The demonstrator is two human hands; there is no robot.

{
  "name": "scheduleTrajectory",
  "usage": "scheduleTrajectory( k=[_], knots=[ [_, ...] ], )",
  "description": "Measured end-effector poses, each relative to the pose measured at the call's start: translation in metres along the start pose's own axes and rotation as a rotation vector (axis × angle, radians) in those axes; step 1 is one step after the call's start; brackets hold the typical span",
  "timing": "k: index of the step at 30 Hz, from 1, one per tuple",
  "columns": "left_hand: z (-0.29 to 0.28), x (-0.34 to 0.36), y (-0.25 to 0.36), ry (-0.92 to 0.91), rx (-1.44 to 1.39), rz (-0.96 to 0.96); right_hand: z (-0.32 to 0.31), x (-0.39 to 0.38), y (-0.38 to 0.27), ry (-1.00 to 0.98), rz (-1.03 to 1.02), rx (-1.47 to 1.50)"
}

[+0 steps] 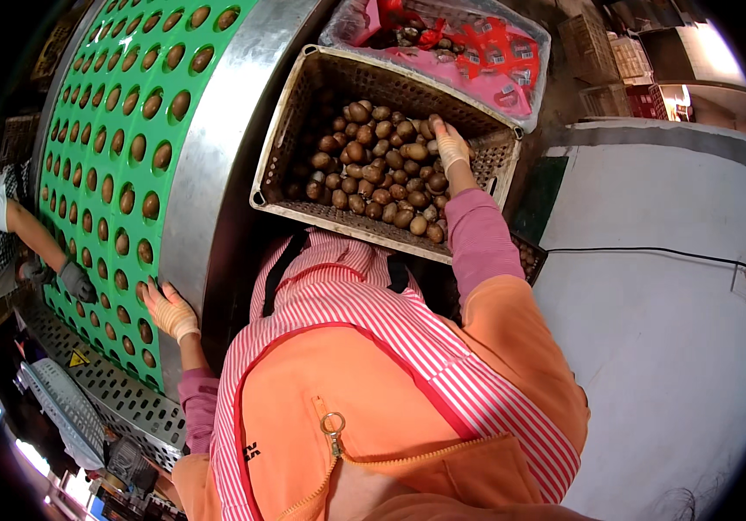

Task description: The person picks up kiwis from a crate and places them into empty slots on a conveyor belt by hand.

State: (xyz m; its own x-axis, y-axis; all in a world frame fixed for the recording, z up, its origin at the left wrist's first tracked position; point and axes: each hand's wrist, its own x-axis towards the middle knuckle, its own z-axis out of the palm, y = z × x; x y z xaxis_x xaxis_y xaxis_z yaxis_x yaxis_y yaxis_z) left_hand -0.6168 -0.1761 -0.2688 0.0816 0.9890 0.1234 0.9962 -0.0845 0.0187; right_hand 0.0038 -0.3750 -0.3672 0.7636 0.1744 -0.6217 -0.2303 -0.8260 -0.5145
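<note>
My left hand (170, 313) rests at the edge of a green panel (86, 217) with rows of oval hollows. Its fingers are spread, and I see nothing held in them. Most hollows hold one brown egg-shaped piece (151, 206). My right hand (451, 146) reaches into a dirty plastic crate (321, 213), at the right side of a heap of similar brown pieces (373, 156). Its fingers are together and curled down at the heap; what they grip is hidden. Both hands have pale wrapping.
A metal guard (216, 139) separates the panel from the crate. Behind the crate stands a pale bin (529, 65) lined with red and pink wrapping. At the far left, a co-worker's gloved hand (76, 282) touches the panel. A cable (650, 253) crosses the white surface at right.
</note>
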Motion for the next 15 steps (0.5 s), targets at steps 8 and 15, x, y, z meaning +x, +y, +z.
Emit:
scheduleTrajectory(
  k=[8, 15],
  knots=[
    [0.005, 0.009, 0.004, 0.059, -0.090, 0.085, 0.053, -0.028, -0.020, -0.031, -0.151, -0.227],
    [-0.016, 0.062, 0.222, 0.051, -0.865, 0.617, 0.086, -0.067, -0.045, -0.168, -0.233, -0.371]
  ],
)
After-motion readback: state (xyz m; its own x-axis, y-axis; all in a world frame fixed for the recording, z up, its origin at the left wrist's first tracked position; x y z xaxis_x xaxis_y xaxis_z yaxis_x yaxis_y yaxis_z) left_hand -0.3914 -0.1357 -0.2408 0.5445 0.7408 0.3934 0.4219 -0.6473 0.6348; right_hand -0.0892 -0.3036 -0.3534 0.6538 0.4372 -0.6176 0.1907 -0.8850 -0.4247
